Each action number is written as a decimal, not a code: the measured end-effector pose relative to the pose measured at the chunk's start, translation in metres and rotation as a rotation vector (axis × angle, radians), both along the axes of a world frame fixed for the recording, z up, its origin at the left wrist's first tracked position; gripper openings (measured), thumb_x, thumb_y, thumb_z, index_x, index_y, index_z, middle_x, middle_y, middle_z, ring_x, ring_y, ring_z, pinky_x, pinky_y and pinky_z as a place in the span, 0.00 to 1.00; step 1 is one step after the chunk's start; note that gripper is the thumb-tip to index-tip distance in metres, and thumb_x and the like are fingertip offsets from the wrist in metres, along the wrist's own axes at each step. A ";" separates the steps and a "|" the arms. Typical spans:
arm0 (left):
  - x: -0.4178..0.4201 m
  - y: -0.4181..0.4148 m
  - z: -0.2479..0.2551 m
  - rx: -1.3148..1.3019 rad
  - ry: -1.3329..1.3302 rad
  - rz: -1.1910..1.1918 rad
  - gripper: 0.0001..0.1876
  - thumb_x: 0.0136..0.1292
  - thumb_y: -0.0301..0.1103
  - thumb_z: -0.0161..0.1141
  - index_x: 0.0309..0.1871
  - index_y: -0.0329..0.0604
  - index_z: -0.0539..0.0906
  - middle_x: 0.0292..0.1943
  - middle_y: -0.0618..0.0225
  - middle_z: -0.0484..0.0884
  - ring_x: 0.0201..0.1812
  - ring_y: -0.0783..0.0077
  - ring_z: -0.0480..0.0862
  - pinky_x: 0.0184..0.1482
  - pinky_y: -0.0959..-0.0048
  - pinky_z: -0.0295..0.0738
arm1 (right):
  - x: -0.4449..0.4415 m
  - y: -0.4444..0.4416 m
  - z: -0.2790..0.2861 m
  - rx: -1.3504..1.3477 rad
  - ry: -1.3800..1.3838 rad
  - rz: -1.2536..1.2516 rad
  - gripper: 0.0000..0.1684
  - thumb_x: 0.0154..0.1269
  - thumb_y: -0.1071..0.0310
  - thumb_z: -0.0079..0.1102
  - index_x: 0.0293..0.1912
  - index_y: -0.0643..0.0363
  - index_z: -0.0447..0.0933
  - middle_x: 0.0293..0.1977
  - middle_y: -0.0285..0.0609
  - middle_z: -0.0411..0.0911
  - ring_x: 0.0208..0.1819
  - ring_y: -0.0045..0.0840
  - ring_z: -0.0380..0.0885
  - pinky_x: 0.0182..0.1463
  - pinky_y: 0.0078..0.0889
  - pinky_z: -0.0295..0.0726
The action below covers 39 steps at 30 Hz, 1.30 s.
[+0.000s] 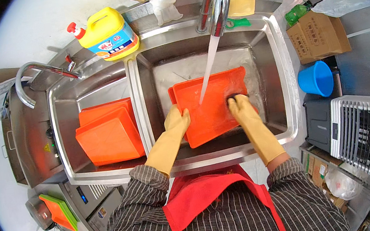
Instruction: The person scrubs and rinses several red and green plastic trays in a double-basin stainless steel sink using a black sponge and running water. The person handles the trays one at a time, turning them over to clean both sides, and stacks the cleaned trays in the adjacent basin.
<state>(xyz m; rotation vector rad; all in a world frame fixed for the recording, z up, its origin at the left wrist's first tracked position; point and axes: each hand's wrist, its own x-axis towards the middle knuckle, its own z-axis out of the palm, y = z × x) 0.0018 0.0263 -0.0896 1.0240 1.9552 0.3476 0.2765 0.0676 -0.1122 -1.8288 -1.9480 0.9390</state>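
An orange plastic tray (212, 118) lies tilted in the right basin of a stainless steel sink (289, 100), over at least one more orange piece whose edge shows at its left. My left hand (175, 118), in a tan rubber glove, grips the tray's left rim with the thumb on top. Gloved too, my right hand (241, 104) presses a dark scrubbing pad (232, 96) against the tray's right part. Water (208, 61) runs from the chrome faucet (221, 7) onto the tray. Several orange trays (108, 137) rest in the left basin.
A yellow detergent jug (108, 34) with a red pump stands on the sink's back ledge. Behind the faucet are a yellow cloth (241, 0) and a green-handled tool (238, 23). A second faucet (43, 69) arches at the left. A blue bucket (315, 79) and cardboard box (317, 35) stand at right.
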 end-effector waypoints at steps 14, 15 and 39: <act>-0.013 -0.058 0.104 0.102 -0.955 0.806 0.24 0.75 0.23 0.52 0.73 0.42 0.71 0.68 0.55 0.79 0.65 0.56 0.82 0.66 0.54 0.81 | -0.079 0.052 -0.018 0.512 0.003 0.092 0.08 0.69 0.73 0.58 0.47 0.61 0.77 0.42 0.59 0.82 0.46 0.57 0.82 0.51 0.52 0.83; -0.013 -0.060 0.104 0.148 -0.965 0.791 0.23 0.75 0.25 0.54 0.73 0.41 0.72 0.67 0.56 0.79 0.64 0.57 0.82 0.66 0.55 0.81 | -0.079 0.054 -0.016 0.374 -0.069 0.049 0.08 0.68 0.73 0.59 0.47 0.61 0.76 0.39 0.60 0.81 0.46 0.57 0.82 0.50 0.56 0.83; -0.042 -0.060 0.154 0.903 0.333 -0.768 0.27 0.67 0.24 0.56 0.71 0.43 0.74 0.61 0.60 0.84 0.61 0.51 0.84 0.69 0.61 0.80 | 0.024 -0.061 0.066 0.030 0.640 -0.505 0.08 0.76 0.74 0.53 0.49 0.62 0.80 0.39 0.33 0.80 0.37 0.13 0.73 0.44 0.20 0.76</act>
